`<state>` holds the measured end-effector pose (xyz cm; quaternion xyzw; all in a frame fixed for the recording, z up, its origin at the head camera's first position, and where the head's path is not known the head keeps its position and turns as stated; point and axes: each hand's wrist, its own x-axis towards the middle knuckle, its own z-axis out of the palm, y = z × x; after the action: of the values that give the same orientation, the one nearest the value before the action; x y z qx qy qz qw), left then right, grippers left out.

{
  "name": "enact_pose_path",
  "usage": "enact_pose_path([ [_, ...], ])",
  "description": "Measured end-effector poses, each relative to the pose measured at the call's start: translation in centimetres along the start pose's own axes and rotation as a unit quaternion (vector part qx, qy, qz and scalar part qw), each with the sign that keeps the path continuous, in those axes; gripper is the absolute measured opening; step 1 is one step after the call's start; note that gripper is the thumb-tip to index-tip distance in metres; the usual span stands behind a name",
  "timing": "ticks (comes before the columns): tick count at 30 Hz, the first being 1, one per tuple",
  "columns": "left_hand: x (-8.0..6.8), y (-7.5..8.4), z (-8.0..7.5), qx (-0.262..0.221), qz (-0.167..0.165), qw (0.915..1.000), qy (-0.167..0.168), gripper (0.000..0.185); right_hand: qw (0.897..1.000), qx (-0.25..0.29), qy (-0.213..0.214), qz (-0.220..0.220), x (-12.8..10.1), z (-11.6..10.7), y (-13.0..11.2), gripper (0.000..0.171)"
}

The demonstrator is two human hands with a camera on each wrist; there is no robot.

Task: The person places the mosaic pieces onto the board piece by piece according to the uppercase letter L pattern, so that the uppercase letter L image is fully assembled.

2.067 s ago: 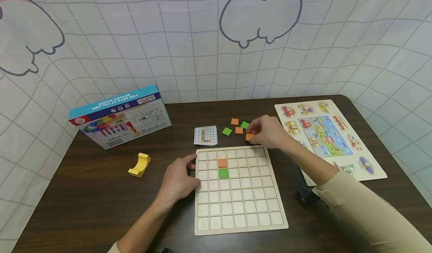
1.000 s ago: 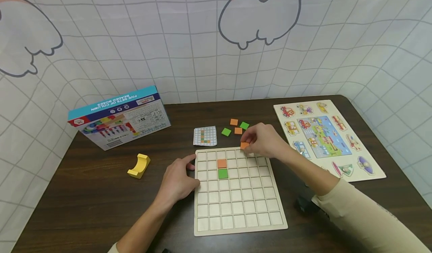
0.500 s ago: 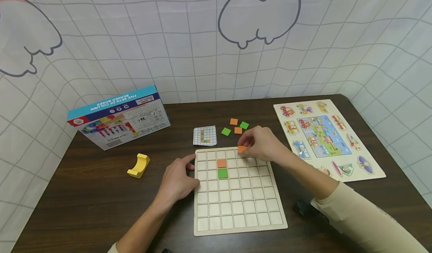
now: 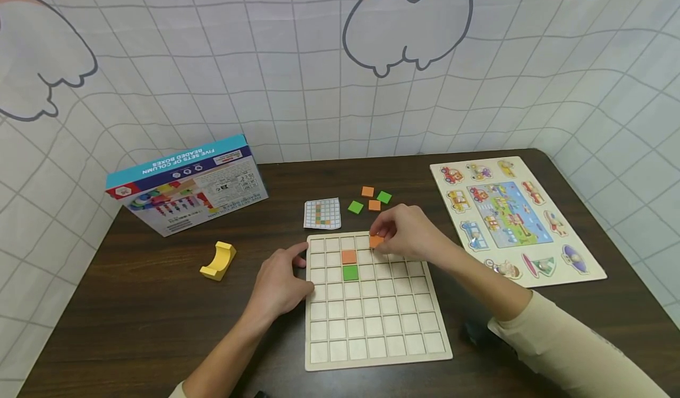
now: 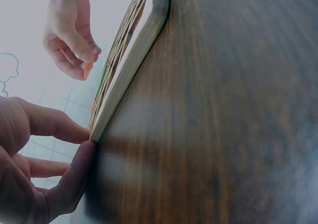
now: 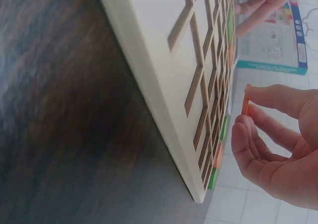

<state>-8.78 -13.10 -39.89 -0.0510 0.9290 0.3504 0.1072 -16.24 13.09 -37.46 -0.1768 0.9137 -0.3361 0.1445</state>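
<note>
The right hand [image 4: 406, 230] pinches an orange tile [image 4: 376, 240] over the grid board's [image 4: 376, 333] far edge (cells nearby lie bare); the left hand [image 4: 278, 283], fingers relaxed, rests against the board's left edge.

Head cam: high, looks fwd/down, whole table. L & R wrist cams: table-level, close, opposite sides. All share wooden grid board [image 4: 372, 303] [image 5: 130, 65] [image 6: 174, 85].

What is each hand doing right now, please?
Left hand: open, fingers resting against the left edge of the grid board.
Right hand: pinches an orange tile above the board's top row.
</note>
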Motion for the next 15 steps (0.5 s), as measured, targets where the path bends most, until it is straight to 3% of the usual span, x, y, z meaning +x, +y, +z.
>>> enact_pose_path([
  [15,-0.01,-0.01,-0.01,0.002,0.006,1.0000,0.002,0.079,1.000,0.015,-0.012,-0.016,-0.72,1.01,-0.79,0.018],
])
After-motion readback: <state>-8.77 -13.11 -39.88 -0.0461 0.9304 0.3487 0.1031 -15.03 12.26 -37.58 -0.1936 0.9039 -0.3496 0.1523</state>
